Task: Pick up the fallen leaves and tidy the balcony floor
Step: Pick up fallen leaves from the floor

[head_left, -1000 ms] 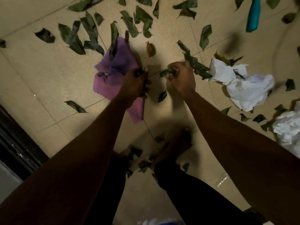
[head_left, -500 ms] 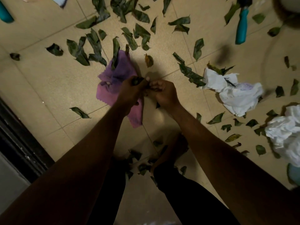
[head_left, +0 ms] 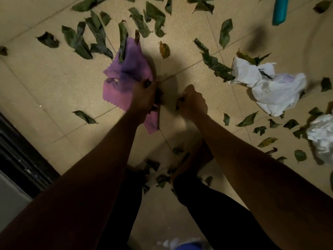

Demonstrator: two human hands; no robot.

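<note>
Beige speckled tiles of the balcony floor (head_left: 54,83) carry small crumpled leaves (head_left: 162,178) near my feet. My left hand (head_left: 146,98): fingers clamped on a wad of dark leaves (head_left: 158,96), over a fuzzy purple cloth (head_left: 124,73). My right hand (head_left: 193,101): fingers curled, contents I cannot tell. Beyond, long curled leaves (head_left: 97,33); rightward, a crinkled white plastic bag (head_left: 275,92).

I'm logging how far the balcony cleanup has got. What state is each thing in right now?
left hand: grips held leaves.
right hand: curled; whether it holds a leaf is unclear.
fallen leaves: scattered over the tiles.
purple cloth: crumpled on the floor, a leaf on it.
white bag: crumpled, lying on the floor.
teal handle: on the floor, cut off by the frame edge.
</note>
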